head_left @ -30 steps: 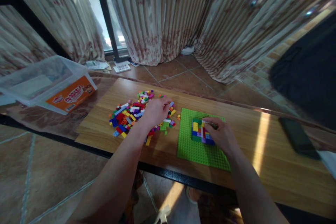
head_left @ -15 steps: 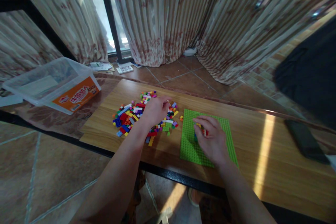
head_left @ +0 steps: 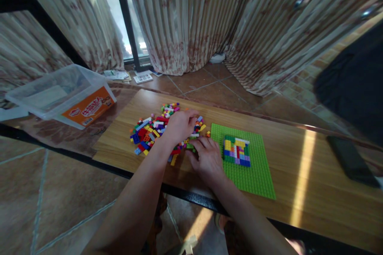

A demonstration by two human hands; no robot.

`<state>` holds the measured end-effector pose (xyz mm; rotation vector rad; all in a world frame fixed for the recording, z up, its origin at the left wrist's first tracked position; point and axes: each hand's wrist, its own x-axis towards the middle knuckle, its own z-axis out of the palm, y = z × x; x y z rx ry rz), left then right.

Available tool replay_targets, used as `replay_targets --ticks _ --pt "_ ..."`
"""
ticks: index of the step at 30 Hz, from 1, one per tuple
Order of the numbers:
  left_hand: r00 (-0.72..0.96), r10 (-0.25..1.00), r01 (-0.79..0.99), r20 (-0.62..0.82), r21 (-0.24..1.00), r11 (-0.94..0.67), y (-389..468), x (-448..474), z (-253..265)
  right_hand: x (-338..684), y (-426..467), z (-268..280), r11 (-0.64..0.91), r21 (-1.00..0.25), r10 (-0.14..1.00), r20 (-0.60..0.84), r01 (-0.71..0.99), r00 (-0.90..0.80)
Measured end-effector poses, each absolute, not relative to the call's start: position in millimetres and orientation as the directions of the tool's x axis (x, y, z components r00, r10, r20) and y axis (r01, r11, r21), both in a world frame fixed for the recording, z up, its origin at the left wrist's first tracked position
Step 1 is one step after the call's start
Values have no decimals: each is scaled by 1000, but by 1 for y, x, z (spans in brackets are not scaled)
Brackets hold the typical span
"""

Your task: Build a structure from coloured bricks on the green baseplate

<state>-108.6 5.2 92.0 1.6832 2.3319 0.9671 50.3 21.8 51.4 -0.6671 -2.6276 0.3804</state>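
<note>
A heap of small coloured bricks (head_left: 152, 129) lies on the wooden table (head_left: 299, 175). My left hand (head_left: 179, 125) rests on the heap's right part, fingers curled among the bricks; whether it grips one I cannot tell. My right hand (head_left: 206, 157) lies palm down at the heap's near right edge, just left of the green baseplate (head_left: 254, 171), fingers spread on loose bricks. On the baseplate sits a small square patch of joined bricks (head_left: 237, 150) in yellow, red, blue, purple and green, uncovered.
A clear plastic tub with an orange label (head_left: 64, 95) stands at the far left. A dark phone (head_left: 351, 161) lies at the table's right. Striped curtains (head_left: 209, 20) hang behind, above the tiled floor. A dark shape (head_left: 356, 83) fills the right edge.
My right hand left the brick patch on the baseplate and moved left to the edge of the loose heap. The left hand stayed on the heap.
</note>
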Motion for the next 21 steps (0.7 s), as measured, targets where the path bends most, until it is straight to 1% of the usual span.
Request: replay_targets --ticks 4,9,12,21 --pt "-387 883 807 265 561 185 5 -109 93 47 21 52 842 -370 511 315 392 -800" --pt "-376 886 813 271 556 175 5 -109 93 52 26 59 830 -431 515 353 353 -781" --pt "-374 890 812 261 555 178 6 -109 91 57 29 64 819 -449 530 350 358 -772" --pt "-349 899 826 266 540 160 8 -107 89 53 20 57 864 -376 456 301 335 -838"
